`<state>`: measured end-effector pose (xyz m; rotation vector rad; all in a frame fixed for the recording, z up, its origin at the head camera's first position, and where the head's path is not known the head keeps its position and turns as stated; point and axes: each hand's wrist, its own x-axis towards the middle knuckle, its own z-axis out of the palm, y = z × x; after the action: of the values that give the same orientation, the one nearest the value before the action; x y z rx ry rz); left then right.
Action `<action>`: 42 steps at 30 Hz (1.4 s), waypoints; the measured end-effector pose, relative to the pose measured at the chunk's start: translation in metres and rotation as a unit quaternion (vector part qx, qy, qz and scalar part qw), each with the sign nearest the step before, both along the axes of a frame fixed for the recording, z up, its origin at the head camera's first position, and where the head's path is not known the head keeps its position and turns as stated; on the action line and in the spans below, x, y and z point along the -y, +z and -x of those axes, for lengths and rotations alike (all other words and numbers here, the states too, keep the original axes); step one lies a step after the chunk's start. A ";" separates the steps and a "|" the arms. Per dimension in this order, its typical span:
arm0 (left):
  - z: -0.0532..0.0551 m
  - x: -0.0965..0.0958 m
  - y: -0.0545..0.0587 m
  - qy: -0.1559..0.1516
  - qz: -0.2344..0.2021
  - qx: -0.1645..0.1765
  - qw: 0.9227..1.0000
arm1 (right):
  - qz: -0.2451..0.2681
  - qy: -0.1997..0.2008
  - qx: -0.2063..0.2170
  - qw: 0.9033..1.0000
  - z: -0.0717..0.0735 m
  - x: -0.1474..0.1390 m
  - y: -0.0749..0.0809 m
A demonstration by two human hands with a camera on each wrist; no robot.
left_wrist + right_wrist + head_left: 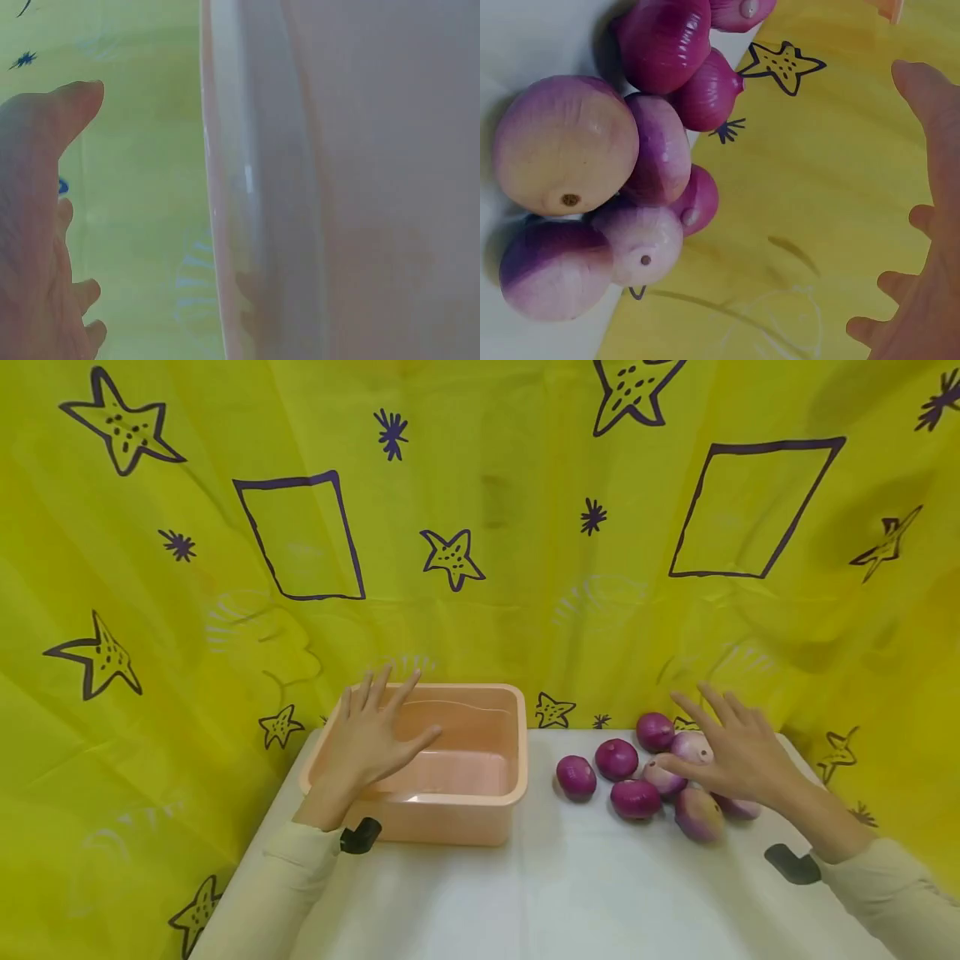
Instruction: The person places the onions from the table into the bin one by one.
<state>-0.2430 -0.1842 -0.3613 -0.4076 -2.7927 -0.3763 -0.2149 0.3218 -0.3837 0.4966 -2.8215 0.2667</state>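
My left hand [369, 742] is over the left part of a peach plastic basin [450, 822], fingers spread and holding nothing. In the left wrist view the thumb and fingertips stand out from the hand [30, 225], apart from the basin's pale rim [229, 150]. Several onions [634, 799], some deep purple and some paler, lie grouped on the right. Above them is my right hand [742, 758], its fingers spread and hiding part of the group. In the right wrist view a large pale onion [566, 146] lies among the others, and a gap separates them from the hand [922, 292].
A white table [570, 893] carries the basin and the onions. Behind it and along both sides hangs a yellow curtain [517, 635] printed with stars and frames. The basin stands at the table's back left, close to the curtain.
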 end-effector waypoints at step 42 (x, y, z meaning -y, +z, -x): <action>-0.084 0.081 -0.104 0.027 -0.537 0.073 0.840 | 0.114 0.122 0.223 0.960 0.051 0.102 -0.075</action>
<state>-0.1588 -0.2648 -0.4657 -0.0120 -2.2051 -1.8480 -0.2657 0.2203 -0.4588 0.8207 -3.0888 0.8413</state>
